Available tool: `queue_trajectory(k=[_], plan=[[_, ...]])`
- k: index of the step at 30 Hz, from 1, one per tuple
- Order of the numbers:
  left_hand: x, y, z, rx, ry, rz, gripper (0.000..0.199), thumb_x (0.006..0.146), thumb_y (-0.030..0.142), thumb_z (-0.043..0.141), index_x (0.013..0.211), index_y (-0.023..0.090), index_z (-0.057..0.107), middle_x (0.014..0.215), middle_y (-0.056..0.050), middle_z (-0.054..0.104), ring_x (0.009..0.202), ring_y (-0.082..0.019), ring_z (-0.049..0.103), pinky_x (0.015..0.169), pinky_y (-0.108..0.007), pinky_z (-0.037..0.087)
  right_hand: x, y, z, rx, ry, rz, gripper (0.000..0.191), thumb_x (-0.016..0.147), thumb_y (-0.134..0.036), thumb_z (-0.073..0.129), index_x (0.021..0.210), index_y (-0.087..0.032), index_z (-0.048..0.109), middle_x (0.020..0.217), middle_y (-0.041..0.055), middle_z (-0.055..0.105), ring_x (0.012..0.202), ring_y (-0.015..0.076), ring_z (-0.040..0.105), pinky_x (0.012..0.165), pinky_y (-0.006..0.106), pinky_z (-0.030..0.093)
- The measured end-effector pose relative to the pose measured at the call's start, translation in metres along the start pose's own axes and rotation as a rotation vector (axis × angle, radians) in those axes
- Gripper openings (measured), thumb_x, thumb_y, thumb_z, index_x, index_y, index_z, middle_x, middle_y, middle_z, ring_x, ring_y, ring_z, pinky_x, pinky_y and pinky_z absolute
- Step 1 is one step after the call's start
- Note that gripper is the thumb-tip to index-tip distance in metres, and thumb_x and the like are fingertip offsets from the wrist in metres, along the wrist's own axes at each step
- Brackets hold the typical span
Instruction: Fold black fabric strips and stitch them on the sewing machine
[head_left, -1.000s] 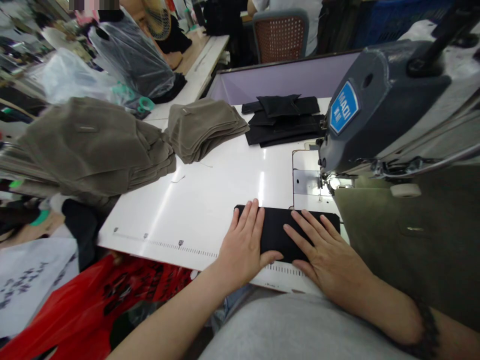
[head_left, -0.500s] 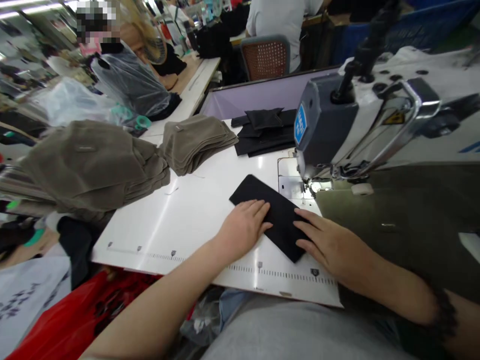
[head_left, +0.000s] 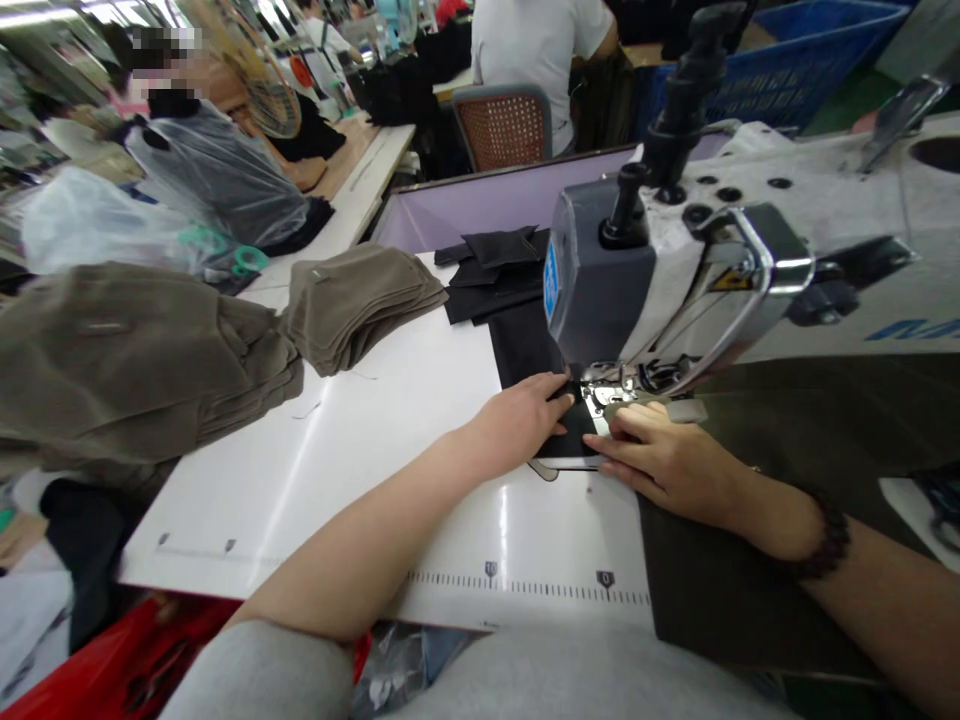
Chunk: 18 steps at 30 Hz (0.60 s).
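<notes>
A flat black fabric piece [head_left: 521,350] lies at the needle area of a sewing machine [head_left: 600,260], its right edge by the presser foot. My left hand [head_left: 521,420] rests on it palm down, fingers stretched and pressing the cloth just left of the foot. My right hand [head_left: 664,455] is at the front right of the foot. Two of its fingers reach out to the cloth's near right corner, while the others are bent beside the metal needle plate [head_left: 600,400]. Neither hand visibly grasps the fabric.
Folded black pieces [head_left: 495,265] lie behind the cloth. Stacks of brown-grey fabric [head_left: 360,300] and larger brown-grey panels [head_left: 135,350] sit on the left of the white table [head_left: 360,470]. Beyond are a chair [head_left: 502,125], a seated person [head_left: 536,60] and a blue crate [head_left: 795,70].
The black piece has moved away from me and turned straighter, its right edge now at the presser foot. Both hands moved with it, and some right-hand fingers have bent. My view shifted too.
</notes>
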<state>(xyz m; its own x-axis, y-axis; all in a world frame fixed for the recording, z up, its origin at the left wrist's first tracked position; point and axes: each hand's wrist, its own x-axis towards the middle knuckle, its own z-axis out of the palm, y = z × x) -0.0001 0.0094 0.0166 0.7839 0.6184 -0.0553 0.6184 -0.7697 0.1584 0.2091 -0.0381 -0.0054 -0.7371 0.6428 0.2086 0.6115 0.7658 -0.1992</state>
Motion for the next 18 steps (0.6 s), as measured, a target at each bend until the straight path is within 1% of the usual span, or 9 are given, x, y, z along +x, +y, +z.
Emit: queue_trajectory(k=[2, 5, 9, 13, 18], plan=[[-0.001, 0.005, 0.004, -0.017, 0.024, 0.01, 0.038, 0.085, 0.031, 0.05, 0.115, 0.007, 0.051, 0.126, -0.016, 0.046, 0.121, -0.025, 0.041, 0.098, -0.035, 0.037, -0.001, 0.0, -0.001, -0.009, 0.011, -0.006, 0.033, 0.09, -0.031, 0.038, 0.104, -0.014, 0.063, 0.083, 0.0087, 0.058, 0.071, 0.0154, 0.053, 0.063, 0.028, 0.042], [-0.002, 0.005, 0.01, -0.049, 0.058, 0.015, 0.045, 0.084, 0.037, 0.051, 0.117, 0.007, 0.048, 0.127, -0.017, 0.046, 0.124, -0.026, 0.038, 0.099, -0.039, 0.037, -0.002, 0.0, -0.001, -0.026, 0.025, 0.015, 0.034, 0.089, -0.031, 0.039, 0.105, -0.012, 0.062, 0.083, 0.0093, 0.059, 0.072, 0.0162, 0.054, 0.064, 0.029, 0.043], [0.0, -0.002, 0.013, -0.087, 0.062, 0.031, 0.046, 0.084, 0.038, 0.05, 0.119, 0.007, 0.047, 0.127, -0.017, 0.046, 0.125, -0.026, 0.036, 0.099, -0.039, 0.037, -0.001, -0.001, -0.002, -0.036, 0.04, 0.034, 0.033, 0.088, -0.031, 0.041, 0.103, -0.012, 0.063, 0.082, 0.0087, 0.06, 0.072, 0.0168, 0.056, 0.064, 0.029, 0.043], [0.002, -0.005, 0.014, -0.108, 0.086, 0.057, 0.047, 0.084, 0.037, 0.051, 0.118, 0.006, 0.048, 0.126, -0.017, 0.047, 0.126, -0.026, 0.035, 0.1, -0.038, 0.037, -0.001, -0.002, -0.002, -0.038, 0.058, 0.043, 0.032, 0.088, -0.031, 0.042, 0.103, -0.012, 0.063, 0.081, 0.0081, 0.06, 0.072, 0.0169, 0.057, 0.064, 0.029, 0.044], [0.004, -0.008, 0.013, -0.13, 0.089, 0.071, 0.047, 0.083, 0.038, 0.052, 0.119, 0.007, 0.048, 0.126, -0.017, 0.047, 0.125, -0.025, 0.036, 0.1, -0.037, 0.037, 0.0, -0.003, -0.002, -0.029, 0.066, 0.045, 0.032, 0.088, -0.03, 0.041, 0.102, -0.01, 0.063, 0.08, 0.0089, 0.06, 0.073, 0.0177, 0.057, 0.064, 0.03, 0.044]])
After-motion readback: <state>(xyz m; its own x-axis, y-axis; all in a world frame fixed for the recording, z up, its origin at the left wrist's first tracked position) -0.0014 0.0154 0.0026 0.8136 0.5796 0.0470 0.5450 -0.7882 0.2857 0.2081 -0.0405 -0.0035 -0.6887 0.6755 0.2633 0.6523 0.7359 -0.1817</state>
